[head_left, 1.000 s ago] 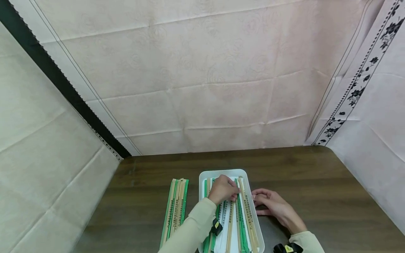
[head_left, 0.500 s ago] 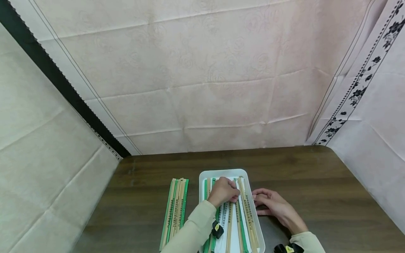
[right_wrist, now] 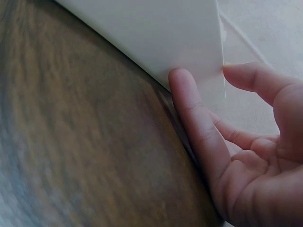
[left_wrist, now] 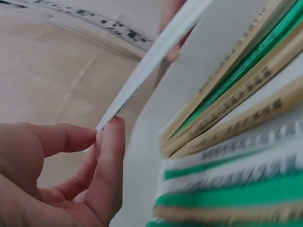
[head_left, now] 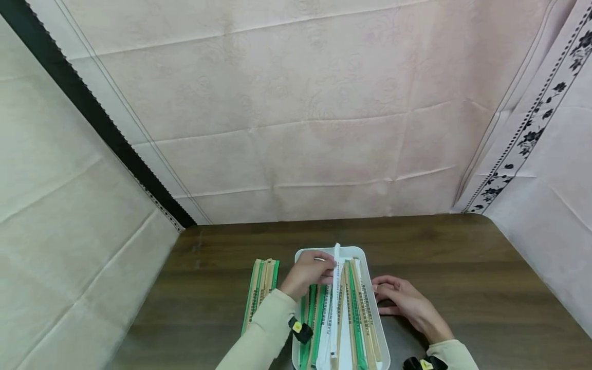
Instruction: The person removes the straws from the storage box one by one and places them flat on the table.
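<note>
My left hand (head_left: 307,273) pinches the far end of a long, thin white paper-wrapped stick (head_left: 335,303) with printed text. The left wrist view shows this white stick (left_wrist: 147,78) between the thumb and fingertips, slanting over the tray. The white rectangular tray (head_left: 376,318) holds several similar wrapped sticks in green, tan and white, lying lengthwise. Outside the tray's right wall is my right hand (head_left: 408,304). In the right wrist view, one extended finger of the right hand (right_wrist: 246,161) presses the tray's outer wall (right_wrist: 156,33) and the thumb touches its edge.
A row of green and tan wrapped sticks (head_left: 262,282) lies on the brown wooden table (head_left: 222,288), left of the tray and partly behind the left sleeve. Pale cloth (head_left: 324,154) hangs behind the table and at both sides.
My left hand has moved left from the tray's right part, drawing a white wrapped stick up out of the row. My right hand stays beside the tray.
</note>
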`<state>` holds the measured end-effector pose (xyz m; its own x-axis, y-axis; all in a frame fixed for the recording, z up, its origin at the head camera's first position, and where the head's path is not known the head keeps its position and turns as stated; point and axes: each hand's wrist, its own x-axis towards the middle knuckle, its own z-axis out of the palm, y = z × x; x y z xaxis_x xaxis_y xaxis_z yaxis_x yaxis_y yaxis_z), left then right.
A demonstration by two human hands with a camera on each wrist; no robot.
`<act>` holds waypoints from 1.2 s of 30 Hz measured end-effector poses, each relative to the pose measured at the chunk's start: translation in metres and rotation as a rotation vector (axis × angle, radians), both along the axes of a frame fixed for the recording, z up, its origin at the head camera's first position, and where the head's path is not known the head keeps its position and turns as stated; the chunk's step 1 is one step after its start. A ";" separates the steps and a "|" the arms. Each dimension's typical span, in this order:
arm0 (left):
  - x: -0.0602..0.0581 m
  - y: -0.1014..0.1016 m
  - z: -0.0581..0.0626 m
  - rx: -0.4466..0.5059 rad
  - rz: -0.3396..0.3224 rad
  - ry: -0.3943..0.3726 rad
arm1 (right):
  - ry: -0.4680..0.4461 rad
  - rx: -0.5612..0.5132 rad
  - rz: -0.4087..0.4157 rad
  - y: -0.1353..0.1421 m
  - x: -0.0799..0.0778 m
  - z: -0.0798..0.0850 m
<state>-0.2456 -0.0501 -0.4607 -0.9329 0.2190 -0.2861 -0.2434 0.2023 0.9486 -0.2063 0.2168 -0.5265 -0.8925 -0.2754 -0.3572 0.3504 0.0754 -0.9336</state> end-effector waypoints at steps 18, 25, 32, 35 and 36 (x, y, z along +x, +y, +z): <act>-0.004 -0.110 0.023 -0.088 0.119 0.081 | 0.017 -0.022 0.008 0.003 0.000 0.001; 0.002 -0.139 0.002 -0.177 0.215 0.075 | 0.021 -0.011 -0.001 0.001 -0.001 0.003; 0.010 -0.150 -0.029 -0.205 0.261 0.086 | 0.014 -0.010 0.009 0.001 0.000 0.000; 0.011 -0.151 -0.035 -0.255 0.267 0.118 | 0.016 -0.011 0.012 0.001 0.000 -0.002; 0.011 -0.151 -0.036 -0.276 0.271 0.130 | 0.016 -0.012 0.010 0.001 0.001 -0.002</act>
